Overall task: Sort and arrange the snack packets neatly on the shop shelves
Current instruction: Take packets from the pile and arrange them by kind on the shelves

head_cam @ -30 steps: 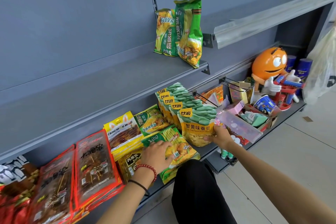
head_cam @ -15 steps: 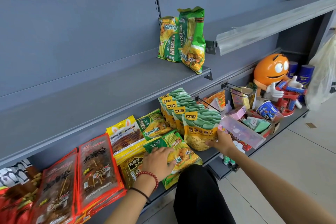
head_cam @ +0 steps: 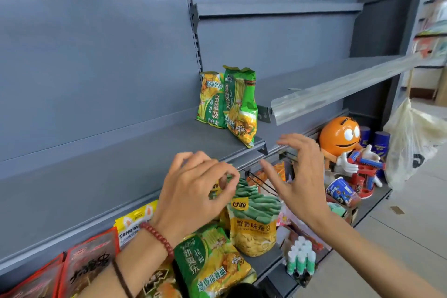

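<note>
both hands are held raised in front of the shelving, touching none of the stock. the left hand (head_cam: 193, 191) is seen with fingers loosely curled, thumb and forefinger close but apart; nothing is gripped. the right hand (head_cam: 300, 176) is seen with fingers spread and relaxed; nothing is held. a red bead bracelet (head_cam: 157, 237) and a dark band (head_cam: 122, 278) are worn on the left wrist.

two green noodle packets (head_cam: 228, 101) are stood upright, touching one another, at the right end of the middle shelf (head_cam: 108, 172). on the lower shelf (head_cam: 268, 261) a row of yellow-and-green bean packets (head_cam: 252, 225) is stood one behind another, its rear part hidden by the left hand. just beside the row, to the left and front, a flat green packet (head_cam: 210, 264) is laid face up. further left, a yellow-and-white packet (head_cam: 131, 224) and red packets (head_cam: 89, 261) are noted, partly covered by the left forearm.

to the right of the row, an orange figure (head_cam: 338, 138), a blue cup (head_cam: 338, 191) and a bundle of white-and-green tubes (head_cam: 301, 257) are recorded. a plastic bag (head_cam: 411, 143) is hung at the far right.
</note>
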